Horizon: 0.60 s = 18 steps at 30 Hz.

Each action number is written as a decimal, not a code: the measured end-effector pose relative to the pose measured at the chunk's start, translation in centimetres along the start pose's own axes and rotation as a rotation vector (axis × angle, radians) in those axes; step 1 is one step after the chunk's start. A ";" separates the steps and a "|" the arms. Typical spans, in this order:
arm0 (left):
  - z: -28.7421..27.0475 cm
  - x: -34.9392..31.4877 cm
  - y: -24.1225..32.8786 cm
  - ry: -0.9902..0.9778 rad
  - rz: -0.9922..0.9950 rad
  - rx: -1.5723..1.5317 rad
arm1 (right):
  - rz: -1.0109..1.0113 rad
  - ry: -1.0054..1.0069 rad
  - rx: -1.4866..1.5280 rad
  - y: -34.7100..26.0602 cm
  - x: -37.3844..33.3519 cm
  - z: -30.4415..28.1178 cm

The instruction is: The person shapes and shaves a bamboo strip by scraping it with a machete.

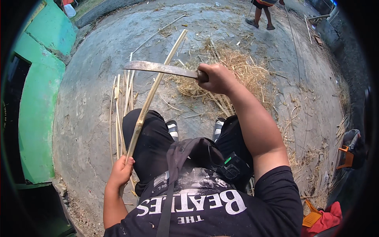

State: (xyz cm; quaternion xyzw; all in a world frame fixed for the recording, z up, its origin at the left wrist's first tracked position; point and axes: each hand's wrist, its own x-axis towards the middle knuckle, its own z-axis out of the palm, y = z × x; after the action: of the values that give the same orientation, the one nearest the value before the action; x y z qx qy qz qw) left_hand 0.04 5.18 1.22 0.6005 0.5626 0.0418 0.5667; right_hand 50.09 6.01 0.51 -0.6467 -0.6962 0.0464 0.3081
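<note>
My left hand (pixel 121 172) is closed round the lower end of a long, pale bamboo strip (pixel 145 108). The strip slants up and away past my left knee, its far end in front of me. In my right hand (pixel 218 79) is the wooden handle of a machete (pixel 162 68) with a long, worn blade. The blade points left and crosses over the upper part of the strip; whether its edge touches the bamboo, I cannot tell. Several thin bamboo strips (pixel 117 114) lean or lie beside my left leg.
A heap of curly shavings (pixel 244 75) covers the concrete ahead. Another person (pixel 262 14) stands at the far side. A green wall (pixel 37 114) runs along the left. Orange plastic (pixel 346 157) and a red cloth (pixel 327 218) are at right; a black device (pixel 233 166) rests at my lap.
</note>
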 end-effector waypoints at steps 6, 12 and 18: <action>-0.1 0.0 -2.2 0.098 0.202 0.185 | 0.609 -0.168 -0.126 2.3 0.5 0.9; 0.0 -1.0 0.1 0.142 0.248 0.346 | 0.785 0.092 -0.062 4.7 0.0 0.0; 1.0 -0.2 0.0 0.190 0.363 0.359 | 0.350 0.097 -0.078 3.0 -0.1 -1.8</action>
State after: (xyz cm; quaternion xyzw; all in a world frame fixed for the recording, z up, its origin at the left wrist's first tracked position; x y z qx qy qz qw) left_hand 0.67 4.36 1.02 0.7759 0.4947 0.0986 0.3789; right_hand 53.57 5.81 0.59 -0.7709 -0.5586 0.0412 0.3031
